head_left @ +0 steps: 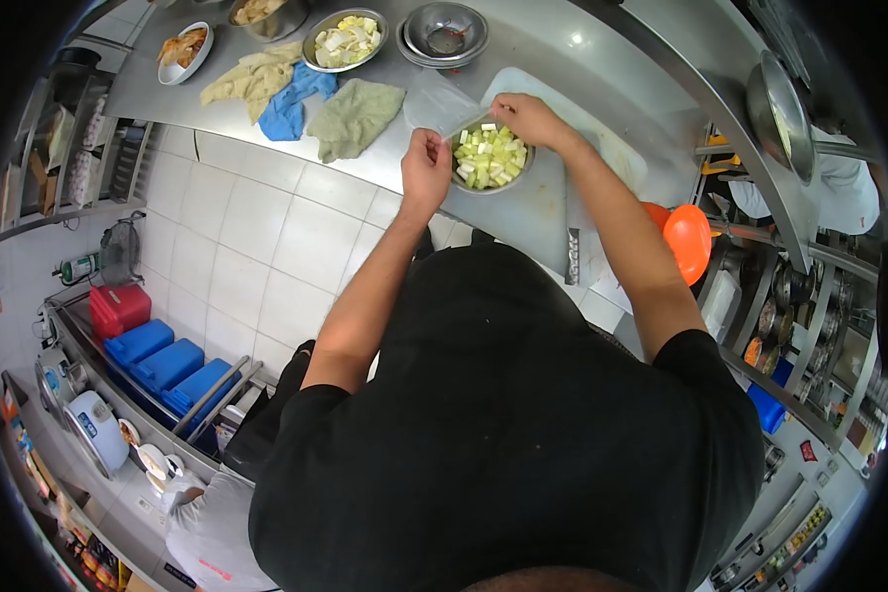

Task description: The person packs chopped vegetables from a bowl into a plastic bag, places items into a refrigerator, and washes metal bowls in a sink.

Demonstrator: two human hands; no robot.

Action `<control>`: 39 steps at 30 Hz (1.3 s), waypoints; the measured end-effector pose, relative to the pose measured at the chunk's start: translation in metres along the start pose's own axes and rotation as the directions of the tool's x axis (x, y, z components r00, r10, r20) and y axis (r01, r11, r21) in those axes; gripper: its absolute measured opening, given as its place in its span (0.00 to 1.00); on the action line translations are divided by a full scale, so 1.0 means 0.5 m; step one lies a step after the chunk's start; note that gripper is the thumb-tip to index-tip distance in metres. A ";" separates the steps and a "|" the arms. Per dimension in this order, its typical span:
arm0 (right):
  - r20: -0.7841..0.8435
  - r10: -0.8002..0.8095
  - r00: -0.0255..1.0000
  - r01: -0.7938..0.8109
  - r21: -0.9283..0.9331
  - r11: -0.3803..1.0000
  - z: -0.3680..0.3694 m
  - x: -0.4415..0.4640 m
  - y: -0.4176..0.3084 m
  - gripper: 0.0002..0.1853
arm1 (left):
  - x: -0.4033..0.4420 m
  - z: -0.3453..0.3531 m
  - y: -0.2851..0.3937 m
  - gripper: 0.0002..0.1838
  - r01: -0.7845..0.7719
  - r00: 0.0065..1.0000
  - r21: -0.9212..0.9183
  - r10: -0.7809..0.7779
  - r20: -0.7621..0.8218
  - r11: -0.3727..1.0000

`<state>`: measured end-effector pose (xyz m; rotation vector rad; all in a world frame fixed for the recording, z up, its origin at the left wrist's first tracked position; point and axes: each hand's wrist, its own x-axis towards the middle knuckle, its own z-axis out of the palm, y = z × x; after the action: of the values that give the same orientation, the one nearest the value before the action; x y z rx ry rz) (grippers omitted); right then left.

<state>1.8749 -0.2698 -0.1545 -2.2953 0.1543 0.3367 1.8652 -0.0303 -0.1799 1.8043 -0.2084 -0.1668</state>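
Left grip [427, 168]: closed to a pinch, thumb against fingers, at the left rim of the bowl, on one end of a clear plastic bag's edge. Right grip [526, 118]: likewise pinched nearly closed, beyond the bowl's far rim, on the other end of that edge. Exact finger contact too small to tell.

Clear plastic bag [438, 103]: one, thin, see-through, lightly creased; its edge spans the two grips, its body lies flat on the surface beyond the bowl. Metal bowl [509, 187]: one, round, thin-rimmed, nearly full, standing beneath and between the grips. Cut pieces [490, 158]: many, blocky, pale green to white, moist-looking, heaped inside the bowl.

Condition of work, as judged: cutting of this batch appears done and the pieces are gathered in the bowl. Not yet done: bag and pieces remain separate, the heap uncovered.

Patterned strip [572, 257]: one, narrow, dark and silver, right of the bowl; nature uncertain. Cutting board [617, 148]: one, pale, smooth, round-cornered, to the right. Surface [533, 44]: brushed metal, dull sheen.

Cloths, three, rumpled, left of the bag: grey-green cloth [355, 118], thick-napped; blue cloth [291, 107], bunched; yellow cloth [250, 85], loosely folded.

Farther: nested bowls [446, 32], metal, round; second bowl [347, 41], metal, filled with pale, irregular chunks; white dish [185, 53], oval, smooth, holding orange-brown food.
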 end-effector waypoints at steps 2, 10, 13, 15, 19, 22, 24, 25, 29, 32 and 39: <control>0.091 0.114 0.989 -0.111 -0.039 0.993 -0.041 0.006 -0.041 0.12 | 0.004 0.006 -0.001 0.07 0.032 0.999 -0.047 -0.033 -0.003 0.998; 0.148 0.106 0.983 -0.035 -0.419 0.907 -0.075 0.077 -0.111 0.15 | 0.025 0.022 0.021 0.09 0.279 0.960 -0.234 -0.279 0.031 0.931; 0.156 0.011 0.988 0.065 -0.477 0.877 -0.038 0.079 -0.063 0.14 | -0.006 0.020 0.018 0.09 0.267 0.964 -0.122 -0.265 0.033 0.956; 0.147 -0.037 0.988 0.104 -0.483 0.870 -0.054 0.116 -0.071 0.13 | 0.000 0.011 0.040 0.10 0.209 0.978 0.030 -0.210 0.017 0.977; 0.141 0.075 0.987 -0.016 -0.381 0.925 -0.059 0.070 -0.110 0.14 | 0.003 -0.013 0.080 0.11 0.237 0.969 0.071 -0.241 0.053 0.969; 0.131 0.073 0.989 -0.014 -0.405 0.914 -0.067 0.063 -0.131 0.15 | 0.010 -0.024 0.099 0.12 0.225 0.972 0.109 -0.231 0.044 0.968; 0.153 0.077 0.985 -0.002 -0.436 0.900 -0.056 0.059 -0.126 0.14 | -0.001 -0.013 0.075 0.11 0.186 0.982 0.117 -0.189 0.017 0.976; 0.177 0.093 0.980 -0.003 -0.450 0.893 -0.041 0.059 -0.109 0.14 | -0.021 -0.006 0.058 0.12 0.195 0.979 0.144 -0.200 0.024 0.970; 0.150 0.085 0.985 -0.012 -0.431 0.902 -0.031 0.091 -0.081 0.14 | -0.002 -0.014 0.062 0.11 0.216 0.976 0.161 -0.217 -0.012 0.963; 0.093 0.172 0.981 -0.123 -0.389 0.913 -0.055 0.059 -0.150 0.14 | 0.001 -0.032 0.099 0.12 0.257 0.966 0.137 -0.258 -0.015 0.956; 0.189 0.155 0.970 -0.031 -0.534 0.845 -0.019 0.080 -0.091 0.14 | 0.008 -0.001 0.032 0.12 0.201 0.978 0.146 -0.191 -0.081 0.969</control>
<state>1.9248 -0.2463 -0.1277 -2.7737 0.0611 0.7703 1.8683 -0.0346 -0.1643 1.9802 0.0059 -0.2352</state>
